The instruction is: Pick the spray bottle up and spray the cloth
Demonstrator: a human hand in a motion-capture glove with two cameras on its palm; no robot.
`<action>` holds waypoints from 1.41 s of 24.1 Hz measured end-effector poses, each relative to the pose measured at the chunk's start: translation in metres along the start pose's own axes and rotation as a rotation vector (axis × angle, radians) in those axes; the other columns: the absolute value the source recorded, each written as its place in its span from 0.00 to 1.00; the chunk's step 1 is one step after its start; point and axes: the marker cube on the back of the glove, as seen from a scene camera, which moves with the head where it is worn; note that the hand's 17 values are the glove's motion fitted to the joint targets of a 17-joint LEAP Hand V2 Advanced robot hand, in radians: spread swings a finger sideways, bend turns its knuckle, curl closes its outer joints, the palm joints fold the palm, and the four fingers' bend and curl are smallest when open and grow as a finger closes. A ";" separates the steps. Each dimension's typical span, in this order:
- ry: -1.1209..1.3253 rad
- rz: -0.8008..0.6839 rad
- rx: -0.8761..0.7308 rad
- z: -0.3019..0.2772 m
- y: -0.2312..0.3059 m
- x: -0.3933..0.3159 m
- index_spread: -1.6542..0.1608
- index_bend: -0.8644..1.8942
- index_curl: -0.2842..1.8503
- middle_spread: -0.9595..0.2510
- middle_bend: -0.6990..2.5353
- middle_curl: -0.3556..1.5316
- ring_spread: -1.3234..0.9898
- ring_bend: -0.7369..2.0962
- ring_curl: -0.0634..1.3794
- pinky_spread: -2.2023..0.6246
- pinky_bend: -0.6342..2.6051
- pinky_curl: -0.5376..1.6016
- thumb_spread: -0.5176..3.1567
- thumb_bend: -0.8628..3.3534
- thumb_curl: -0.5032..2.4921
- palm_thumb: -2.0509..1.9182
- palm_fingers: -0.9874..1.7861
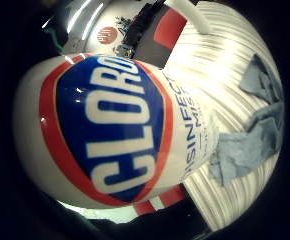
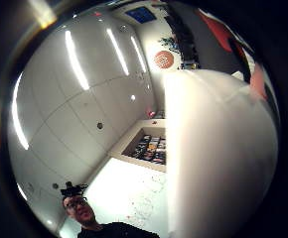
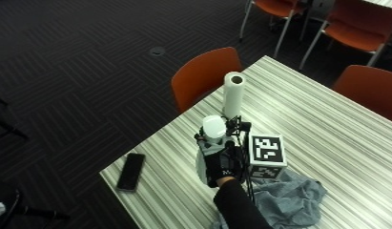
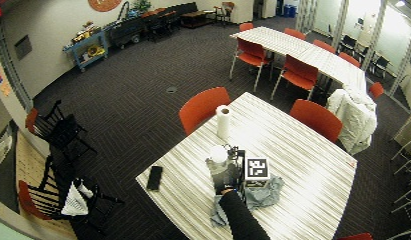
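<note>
The white spray bottle with a blue and red label stands upright near the table's left edge. My gloved right hand is wrapped round its body, fingers curled on it. The bottle fills the little finger side palm view and shows as a white wall in the thumb side view. A crumpled grey-blue cloth lies on the striped table just right of my hand, and appears again as the cloth beyond the bottle.
A white paper towel roll stands upright behind the bottle. A black phone lies near the table's left corner. Orange chairs stand round the table's edges.
</note>
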 end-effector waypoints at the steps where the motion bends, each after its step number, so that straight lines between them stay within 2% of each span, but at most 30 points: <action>1: -0.001 -0.004 0.002 -0.001 -0.003 -0.002 0.81 0.44 0.43 0.75 0.36 0.50 0.53 0.39 0.41 0.78 0.23 0.37 0.24 0.20 0.43 0.82 0.67; 7: 0.030 0.014 0.019 -0.012 -0.003 0.022 0.81 0.44 0.43 0.75 0.36 0.50 0.52 0.39 0.41 0.78 0.23 0.36 0.24 0.20 0.44 0.82 0.67; 15: 0.116 0.087 0.027 -0.022 0.036 0.091 0.81 0.44 0.43 0.75 0.36 0.50 0.52 0.39 0.41 0.78 0.23 0.36 0.25 0.20 0.43 0.82 0.67; 29: 0.146 0.102 -0.029 -0.017 0.066 0.112 0.80 0.44 0.43 0.75 0.36 0.50 0.52 0.39 0.41 0.79 0.23 0.35 0.25 0.20 0.43 0.83 0.65; 33: 0.165 0.126 -0.053 -0.016 0.074 0.114 0.80 0.40 0.42 0.76 0.34 0.50 0.53 0.40 0.42 0.80 0.24 0.36 0.27 0.20 0.43 0.83 0.60; 34: 0.175 0.132 -0.056 -0.017 0.075 0.116 0.79 0.38 0.41 0.76 0.33 0.49 0.53 0.39 0.42 0.80 0.24 0.36 0.28 0.20 0.43 0.83 0.55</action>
